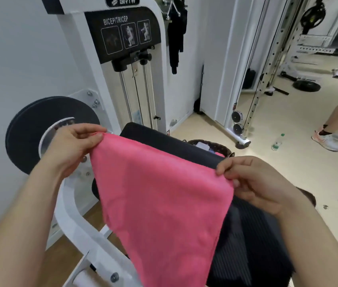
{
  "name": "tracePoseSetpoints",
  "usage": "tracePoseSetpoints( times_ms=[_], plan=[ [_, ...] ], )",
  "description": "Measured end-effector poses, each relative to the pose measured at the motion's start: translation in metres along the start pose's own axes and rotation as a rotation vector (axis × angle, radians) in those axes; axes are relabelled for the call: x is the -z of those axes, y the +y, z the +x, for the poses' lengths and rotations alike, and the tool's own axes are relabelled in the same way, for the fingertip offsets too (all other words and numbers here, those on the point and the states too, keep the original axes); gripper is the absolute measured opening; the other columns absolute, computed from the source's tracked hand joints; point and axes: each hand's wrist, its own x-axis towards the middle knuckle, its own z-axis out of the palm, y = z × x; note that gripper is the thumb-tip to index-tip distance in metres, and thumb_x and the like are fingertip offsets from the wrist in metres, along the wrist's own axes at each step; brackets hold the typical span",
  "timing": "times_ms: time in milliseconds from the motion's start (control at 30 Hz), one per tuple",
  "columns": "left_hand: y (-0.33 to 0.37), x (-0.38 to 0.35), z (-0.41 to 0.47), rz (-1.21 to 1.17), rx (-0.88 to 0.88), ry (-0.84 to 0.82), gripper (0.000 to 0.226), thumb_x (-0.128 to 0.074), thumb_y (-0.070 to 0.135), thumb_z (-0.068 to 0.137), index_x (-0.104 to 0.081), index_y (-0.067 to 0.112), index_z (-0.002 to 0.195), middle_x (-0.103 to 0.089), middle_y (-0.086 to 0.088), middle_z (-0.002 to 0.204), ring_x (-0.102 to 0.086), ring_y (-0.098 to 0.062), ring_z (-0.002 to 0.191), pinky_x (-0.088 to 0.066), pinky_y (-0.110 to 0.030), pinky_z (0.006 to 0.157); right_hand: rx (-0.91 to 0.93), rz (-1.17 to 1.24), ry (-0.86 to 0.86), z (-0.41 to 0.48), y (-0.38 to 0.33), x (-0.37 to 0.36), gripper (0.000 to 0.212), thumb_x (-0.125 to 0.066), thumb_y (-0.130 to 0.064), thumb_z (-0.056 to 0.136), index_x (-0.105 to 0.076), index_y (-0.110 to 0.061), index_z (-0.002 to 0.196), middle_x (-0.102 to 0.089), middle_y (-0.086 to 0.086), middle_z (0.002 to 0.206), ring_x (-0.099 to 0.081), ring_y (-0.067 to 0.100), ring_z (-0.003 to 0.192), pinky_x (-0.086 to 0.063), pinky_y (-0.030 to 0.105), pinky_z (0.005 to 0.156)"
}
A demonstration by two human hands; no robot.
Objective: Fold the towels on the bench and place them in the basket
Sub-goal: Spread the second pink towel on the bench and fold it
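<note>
Head view: fingers of my left hand and right hand pinch the pink towel; folding isn't done, basket waits.

A pink towel hangs spread between two hands, each pinching an upper corner: the left hand farther off at left, the right hand nearer at right. Behind it lies a dark padded desk, with a basket just beyond. A bicep/tricep machine stands far left, and a plastic bottle is on the floor at right.
</note>
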Motion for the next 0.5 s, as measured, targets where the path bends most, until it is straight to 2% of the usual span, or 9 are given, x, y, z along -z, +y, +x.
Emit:
tracePoseSetpoints(
  times_ms=[100, 200, 267, 333, 400, 500],
  plan=[
    [-0.023, -0.036, 0.017, 0.274, 0.045, -0.129, 0.027, -0.070, -0.002, 0.083, -0.075, 0.024, 0.085, -0.072, 0.007, 0.076, -0.063, -0.001, 0.070, -0.047, -0.012, 0.067, -0.021, -0.480, 0.303, 0.007, 0.033, 0.019, 0.032, -0.052, -0.001, 0.082, -0.077, -0.019, 0.072, -0.057, -0.005, 0.053, -0.043, 0.009, 0.048, -0.033, 0.022, 0.045],
    [-0.048, -0.065, 0.032, 0.419, 0.089, -0.184, 0.022, -0.076, 0.001, 0.078, -0.075, 0.022, 0.082, -0.073, -0.001, 0.082, -0.065, -0.008, 0.076, -0.048, -0.017, 0.074, 0.002, -0.773, 0.488, 0.019, 0.060, 0.025, 0.032, -0.057, -0.008, 0.080, -0.074, -0.030, 0.064, -0.063, -0.018, 0.054, -0.050, 0.003, 0.044, -0.036, 0.013, 0.046],
    [-0.059, -0.078, 0.043, 0.436, 0.090, -0.181, 0.019, -0.079, 0.002, 0.076, -0.074, 0.021, 0.079, -0.072, -0.005, 0.081, -0.064, -0.012, 0.075, -0.048, -0.017, 0.072, 0.042, -0.920, 0.545, 0.028, 0.070, 0.026, 0.030, -0.056, -0.011, 0.082, -0.071, -0.034, 0.067, -0.066, -0.021, 0.067, -0.059, -0.001, 0.061, -0.041, 0.016, 0.055],
    [-0.067, -0.086, 0.055, 0.457, 0.076, -0.163, 0.020, -0.081, 0.004, 0.074, -0.073, 0.022, 0.075, -0.070, -0.001, 0.075, -0.063, -0.007, 0.069, -0.046, -0.013, 0.065, 0.070, -1.021, 0.593, 0.038, 0.073, 0.026, 0.025, -0.054, -0.016, 0.082, -0.071, -0.033, 0.073, -0.066, -0.020, 0.079, -0.059, 0.000, 0.073, -0.044, 0.021, 0.060],
    [-0.073, -0.092, 0.069, 0.470, 0.065, -0.146, 0.020, -0.082, 0.006, 0.072, -0.072, 0.024, 0.073, -0.068, 0.005, 0.070, -0.060, 0.005, 0.061, -0.043, -0.006, 0.059, 0.083, -1.089, 0.628, 0.048, 0.073, 0.028, 0.019, -0.054, -0.025, 0.080, -0.071, -0.032, 0.074, -0.064, -0.019, 0.077, -0.058, 0.001, 0.072, -0.040, 0.021, 0.056],
    [-0.079, -0.100, 0.092, 0.478, 0.047, -0.128, 0.020, -0.083, 0.009, 0.072, -0.072, 0.026, 0.073, -0.067, 0.008, 0.070, -0.058, 0.009, 0.058, -0.041, -0.004, 0.056, 0.127, -1.170, 0.628, 0.062, 0.070, 0.032, 0.015, -0.056, -0.030, 0.081, -0.070, -0.031, 0.076, -0.061, -0.014, 0.073, -0.055, 0.006, 0.071, -0.036, 0.023, 0.054]
  ],
)
